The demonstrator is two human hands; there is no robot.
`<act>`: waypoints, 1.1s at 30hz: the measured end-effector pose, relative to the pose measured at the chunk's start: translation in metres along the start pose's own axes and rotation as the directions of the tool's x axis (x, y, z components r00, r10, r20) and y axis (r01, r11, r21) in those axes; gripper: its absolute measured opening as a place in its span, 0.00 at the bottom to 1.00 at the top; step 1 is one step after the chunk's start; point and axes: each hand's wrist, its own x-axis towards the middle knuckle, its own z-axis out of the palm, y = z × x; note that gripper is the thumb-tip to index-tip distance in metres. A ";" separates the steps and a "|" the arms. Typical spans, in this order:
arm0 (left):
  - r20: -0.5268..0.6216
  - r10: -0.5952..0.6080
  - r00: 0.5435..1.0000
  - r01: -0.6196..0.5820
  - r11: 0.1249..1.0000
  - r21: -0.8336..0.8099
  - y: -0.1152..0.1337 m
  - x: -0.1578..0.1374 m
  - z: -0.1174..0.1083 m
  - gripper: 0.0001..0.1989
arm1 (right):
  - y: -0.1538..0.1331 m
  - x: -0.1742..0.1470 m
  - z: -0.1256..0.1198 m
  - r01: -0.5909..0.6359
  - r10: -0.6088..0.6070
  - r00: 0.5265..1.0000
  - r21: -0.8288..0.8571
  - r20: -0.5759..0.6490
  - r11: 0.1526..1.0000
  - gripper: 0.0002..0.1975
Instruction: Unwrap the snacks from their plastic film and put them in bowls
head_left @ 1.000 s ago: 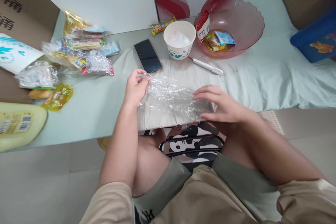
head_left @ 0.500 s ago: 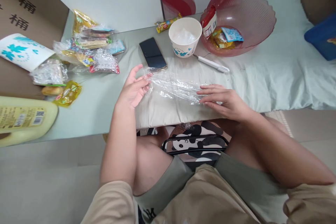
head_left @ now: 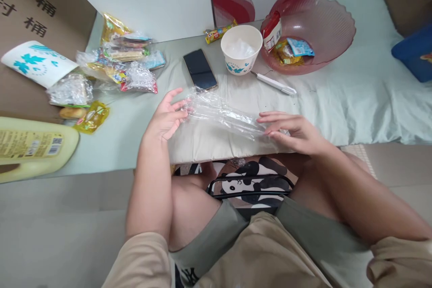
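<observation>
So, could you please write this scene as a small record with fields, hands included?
Left hand: at the left end of the clear plastic film, grip unclear
Right hand: at the film's other end, grip unclear
Beyond the film: phone, upright paper cup, white-handled tool
Pink bowl: packets inside
Left side: pale yellow jug, pile of packages

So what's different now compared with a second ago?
The clear plastic, spread wide before, is now gathered into a narrower strip. The left hand has moved leftward, away from the phone, its fingers more spread; the right hand is roughly where it was. Neither has clearly let go. Phone, paper cup, white-handled tool and pink bowl stayed put.
</observation>
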 end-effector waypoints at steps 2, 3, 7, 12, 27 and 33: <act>-0.017 -0.005 1.000 0.005 1.000 -0.006 0.000 0.000 -0.001 0.39 | 0.002 0.000 0.004 0.087 -0.075 0.982 -0.061 0.172 0.994 0.12; -0.022 -0.005 1.000 0.005 1.000 -0.013 0.001 0.000 -0.001 0.38 | 0.003 0.000 0.006 0.121 -0.094 0.965 -0.101 0.244 0.987 0.11; 0.001 0.011 1.000 -0.011 0.998 -0.058 0.004 -0.003 -0.001 0.34 | 0.007 0.000 0.015 0.201 -0.097 0.917 -0.240 0.386 0.950 0.13; 0.044 -0.053 0.998 0.058 0.991 -0.124 0.008 -0.006 0.001 0.17 | 0.008 0.000 0.015 0.197 -0.081 0.915 -0.262 0.396 0.945 0.12; 0.123 -0.056 0.991 0.051 0.998 0.041 0.008 -0.012 -0.016 0.24 | 0.012 0.001 0.012 0.175 -0.088 0.924 -0.205 0.373 0.963 0.14; 0.038 -0.110 0.993 0.110 0.994 0.015 0.008 -0.007 -0.010 0.21 | 0.006 0.000 0.004 0.103 -0.074 0.940 -0.070 0.332 0.992 0.10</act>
